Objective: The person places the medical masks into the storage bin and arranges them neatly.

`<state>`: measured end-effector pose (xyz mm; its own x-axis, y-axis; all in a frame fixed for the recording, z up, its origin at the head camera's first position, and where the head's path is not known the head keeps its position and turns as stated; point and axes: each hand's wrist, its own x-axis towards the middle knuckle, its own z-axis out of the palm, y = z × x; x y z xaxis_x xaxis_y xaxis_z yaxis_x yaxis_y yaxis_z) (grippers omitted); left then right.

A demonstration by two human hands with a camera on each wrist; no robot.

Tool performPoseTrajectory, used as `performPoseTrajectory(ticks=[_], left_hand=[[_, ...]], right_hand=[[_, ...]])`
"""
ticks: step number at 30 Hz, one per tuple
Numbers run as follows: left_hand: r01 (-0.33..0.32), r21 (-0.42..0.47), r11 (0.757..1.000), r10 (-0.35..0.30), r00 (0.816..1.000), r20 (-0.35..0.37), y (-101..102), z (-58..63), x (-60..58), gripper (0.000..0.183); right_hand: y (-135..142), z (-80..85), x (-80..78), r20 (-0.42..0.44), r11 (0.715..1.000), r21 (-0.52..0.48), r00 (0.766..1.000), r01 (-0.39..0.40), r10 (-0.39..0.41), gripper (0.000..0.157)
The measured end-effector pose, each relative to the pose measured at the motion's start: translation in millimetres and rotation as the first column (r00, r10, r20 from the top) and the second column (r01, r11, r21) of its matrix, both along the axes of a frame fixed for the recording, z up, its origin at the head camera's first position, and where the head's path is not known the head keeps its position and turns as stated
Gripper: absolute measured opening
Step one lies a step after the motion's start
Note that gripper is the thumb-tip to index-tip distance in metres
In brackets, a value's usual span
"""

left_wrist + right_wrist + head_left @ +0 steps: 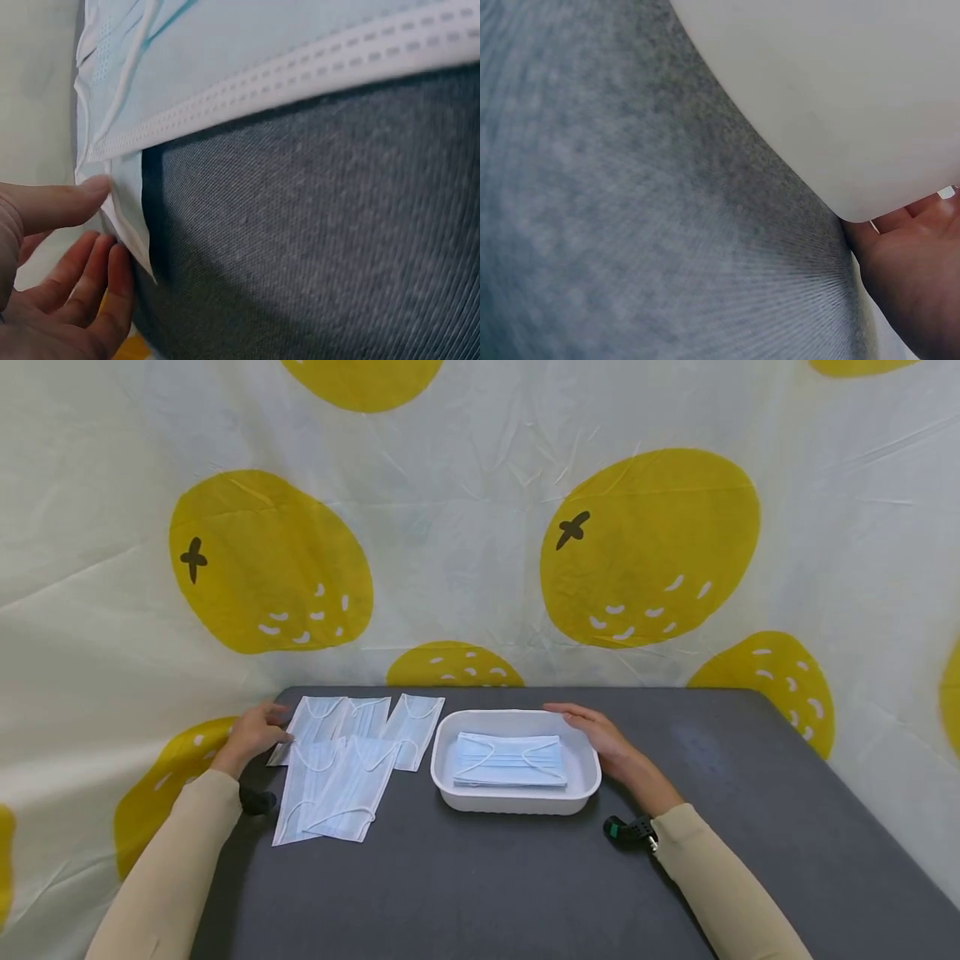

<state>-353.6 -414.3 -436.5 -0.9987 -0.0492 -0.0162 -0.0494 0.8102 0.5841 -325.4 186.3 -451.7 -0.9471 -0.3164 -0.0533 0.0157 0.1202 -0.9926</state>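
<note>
In the head view, my left hand [257, 737] is at the left edge of a loose group of pale blue face masks with white ear loops. The left wrist view shows its thumb and fingers pinching the edge of one face mask [132, 196], partly under another mask [300, 64]. My right hand [603, 739] rests against the back right corner of a white plastic tray [510, 802], its fingers lying straight along the rim. Inside the tray lies a stack of face masks [510, 762]. In the right wrist view the tray wall [840, 97] hides part of the fingers.
The dark grey table [480, 885] carries the masks on the left and the tray near the middle. A white curtain with yellow fruit prints [465, 527] hangs close behind the table and along its left side. Each wrist wears a black strap [628, 831].
</note>
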Motion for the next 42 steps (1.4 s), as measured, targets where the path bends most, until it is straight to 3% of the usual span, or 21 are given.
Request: performPoseTrajectory(ticks=[3,10,20,32,37,42], left_hand=[[0.016,-0.033,0.999,-0.015,1.000,0.022,0,4.0,-0.7,0.064],[0.011,-0.016,1.000,-0.010,0.999,0.040,-1,4.1,-0.8,0.066],[0.020,0.057,0.998,-0.023,0.997,0.068,0,1.1,-1.0,0.045],[0.036,0.076,0.997,-0.046,0.989,0.137,-7,14.5,-3.1,0.045],[0.026,0.120,0.992,-0.039,0.994,0.102,-7,19.6,-1.2,0.050],[0.007,0.130,0.992,-0.007,1.000,0.000,-8,23.7,-2.4,0.045]], right_hand=[[1,0.4,-0.2,0.001,1.000,0.004,1.000,-0.002,0.002,0.045],[1,0.7,-1.0,0.007,1.000,0.009,1.000,-0.002,0.002,0.044],[0,0.5,-0.1,0.006,1.000,0.008,1.000,0.003,-0.003,0.044],[-1,1.1,-0.2,-0.005,0.999,0.031,1.000,0.013,-0.013,0.044],[-1,2.2,-0.1,-0.004,0.999,0.038,1.000,0.017,-0.017,0.044],[-1,2.2,-0.8,0.006,0.999,0.032,1.000,0.014,-0.014,0.044]])
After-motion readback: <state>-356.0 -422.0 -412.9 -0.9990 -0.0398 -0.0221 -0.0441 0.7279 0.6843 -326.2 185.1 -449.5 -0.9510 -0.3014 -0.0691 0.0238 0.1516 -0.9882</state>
